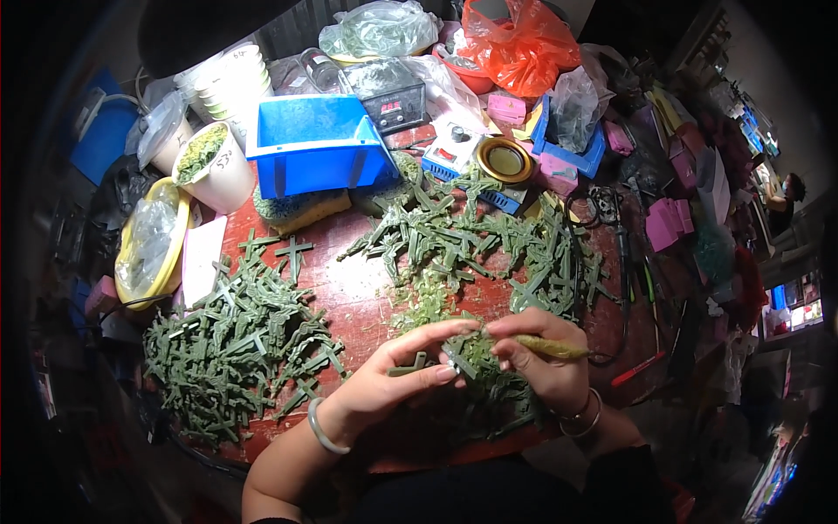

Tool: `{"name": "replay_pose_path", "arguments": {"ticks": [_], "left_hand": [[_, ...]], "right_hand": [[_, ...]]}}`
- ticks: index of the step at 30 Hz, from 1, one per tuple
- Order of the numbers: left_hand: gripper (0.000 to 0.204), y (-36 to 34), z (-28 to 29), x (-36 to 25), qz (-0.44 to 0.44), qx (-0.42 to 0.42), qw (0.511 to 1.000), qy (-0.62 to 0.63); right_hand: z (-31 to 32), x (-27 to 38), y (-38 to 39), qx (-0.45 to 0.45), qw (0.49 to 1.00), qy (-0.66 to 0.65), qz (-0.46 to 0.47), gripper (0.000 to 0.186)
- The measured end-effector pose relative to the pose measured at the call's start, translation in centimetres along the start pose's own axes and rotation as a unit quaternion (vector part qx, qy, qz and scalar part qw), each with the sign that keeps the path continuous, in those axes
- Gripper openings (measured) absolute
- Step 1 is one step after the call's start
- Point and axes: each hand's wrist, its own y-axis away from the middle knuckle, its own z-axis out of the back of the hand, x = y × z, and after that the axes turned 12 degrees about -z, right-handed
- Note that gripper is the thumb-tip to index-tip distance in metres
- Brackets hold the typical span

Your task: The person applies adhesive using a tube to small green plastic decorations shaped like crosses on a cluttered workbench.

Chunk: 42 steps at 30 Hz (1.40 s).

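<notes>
In front of me, my left hand [384, 375] pinches a small green cross [461, 361] between thumb and fingers. My right hand [552, 367] is closed round a slim tool with a yellowish-green handle [552, 348]; a thin dark cord seems to run from the handle's rear end. The tool's tip, close to the cross, is too small to make out. Beneath both hands lies a heap of green crosses [511, 403]. A larger pile of crosses [236, 349] spreads to the left, and another band of crosses [463, 231] lies farther back. Pale green shavings [426, 299] litter the red tabletop [349, 301] between them.
A blue bin [323, 166] stands on a sponge-like block at the back. Beside it are a box with a lit display [388, 100] and a small blue-and-white device [454, 153]. White tubs [214, 170] and a yellow basin [157, 244] line the left; a red pen [637, 370] lies right.
</notes>
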Motion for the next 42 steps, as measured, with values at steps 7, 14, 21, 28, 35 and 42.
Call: {"name": "replay_pose_path", "arguments": {"ticks": [7, 14, 21, 28, 35, 42], "left_hand": [[0.040, -0.4, -0.1, 1.6, -0.120, -0.023, 0.986, -0.112], [0.036, -0.1, -0.1, 0.6, 0.048, -0.047, 0.992, 0.110], [0.039, -0.1, 0.3, 0.6, 0.055, -0.047, 0.990, 0.120], [0.038, -0.1, -0.1, 0.9, 0.001, -0.059, 0.995, 0.076], [0.036, -0.1, 0.2, 0.9, -0.007, -0.053, 0.997, 0.046], [0.034, -0.4, 0.1, 1.4, -0.019, -0.075, 0.996, 0.042]], "right_hand": [[-0.5, 0.0, -0.6, 0.026, 0.976, 0.171, 0.132, 0.016], [-0.4, -0.7, -0.4, 0.031, 0.996, 0.083, 0.011, 0.019], [-0.6, -0.2, -0.4, -0.029, 0.986, 0.147, 0.067, 0.019], [0.2, -0.2, -0.2, 0.064, 0.977, 0.139, 0.148, 0.025], [0.1, 0.3, 0.4, 0.124, 0.984, 0.101, 0.080, 0.024], [-0.3, 0.0, 0.9, 0.201, 0.979, 0.015, 0.043, 0.025]]}}
